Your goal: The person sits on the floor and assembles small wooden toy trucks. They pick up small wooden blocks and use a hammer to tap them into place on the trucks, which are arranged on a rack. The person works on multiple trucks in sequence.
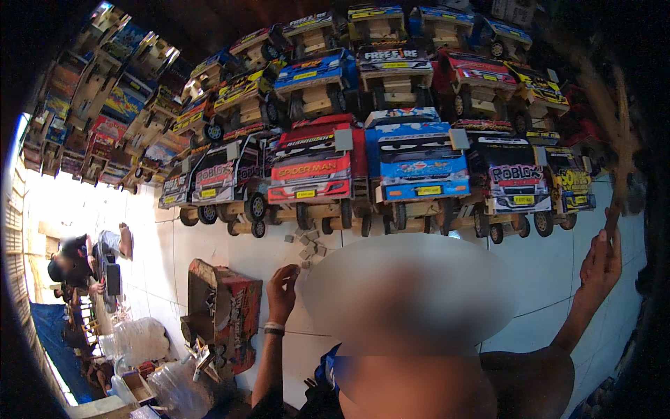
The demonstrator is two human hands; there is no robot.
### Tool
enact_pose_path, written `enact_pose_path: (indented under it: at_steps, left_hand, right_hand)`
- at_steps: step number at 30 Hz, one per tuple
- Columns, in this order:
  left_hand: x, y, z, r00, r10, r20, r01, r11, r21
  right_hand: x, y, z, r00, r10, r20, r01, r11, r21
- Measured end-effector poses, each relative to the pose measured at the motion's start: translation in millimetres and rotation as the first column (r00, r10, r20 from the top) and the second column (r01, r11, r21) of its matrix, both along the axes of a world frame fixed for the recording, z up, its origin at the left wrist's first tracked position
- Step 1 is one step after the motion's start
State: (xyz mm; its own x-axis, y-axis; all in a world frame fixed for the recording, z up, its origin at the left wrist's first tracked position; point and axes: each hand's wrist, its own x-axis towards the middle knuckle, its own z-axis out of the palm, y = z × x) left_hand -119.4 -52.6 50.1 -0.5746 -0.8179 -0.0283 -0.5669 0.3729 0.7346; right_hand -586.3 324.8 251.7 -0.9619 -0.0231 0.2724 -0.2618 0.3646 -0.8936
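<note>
My left hand (283, 290), with a bracelet at its wrist, is raised with its fingers curled together. Whatever they may pinch is too small to make out. Beside its fingertips, several small pale blocks (311, 246) lie scattered on the white tiled floor (279, 314). At the far right, my right hand (600, 262) grips the lower end of a long brown stick-like thing (620, 160), blurred and dark towards its top. Beyond both hands stand rows of wooden toy trucks, among them a red truck (309, 167) and a blue truck (422, 160) with black wheels.
An open, worn red-painted box (237, 314) stands left of my left hand. More toy trucks (105, 105) are stacked at the upper left. Another person (73, 262) sits farther left, near clear plastic-wrapped bundles (143, 342) and a blue sheet (52, 342).
</note>
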Motion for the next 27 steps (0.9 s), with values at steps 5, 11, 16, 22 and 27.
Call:
enact_pose_path:
  at_steps: [5,11,16,22,27]
  left_hand:
    - [-26.6,10.5,85.3,0.984,0.063,-0.167,-0.024,0.974,0.225]
    - [-111.5,-8.6,214.5,0.908,-0.179,-0.379,0.19,0.982,-0.011]
    - [-215.0,-30.6,286.7,0.754,-0.45,-0.479,0.372,0.893,-0.254]
    - [-355.7,-55.8,329.1,0.571,-0.701,-0.427,0.75,0.657,-0.075]
    - [-460.2,-63.1,298.2,0.516,-0.684,-0.515,0.83,0.549,0.103]
  right_hand:
    - [-0.7,-7.6,15.5,0.999,-0.045,0.02,0.045,0.999,0.015]
    - [4.7,-20.8,32.9,0.995,0.098,0.022,-0.096,0.993,-0.071]
    - [12.6,-21.3,49.9,0.987,0.146,0.064,-0.137,0.982,-0.127]
    - [24.1,-12.2,47.1,0.988,0.133,0.082,-0.128,0.99,-0.066]
    - [31.1,-7.8,36.6,0.981,0.179,0.08,-0.173,0.982,-0.073]
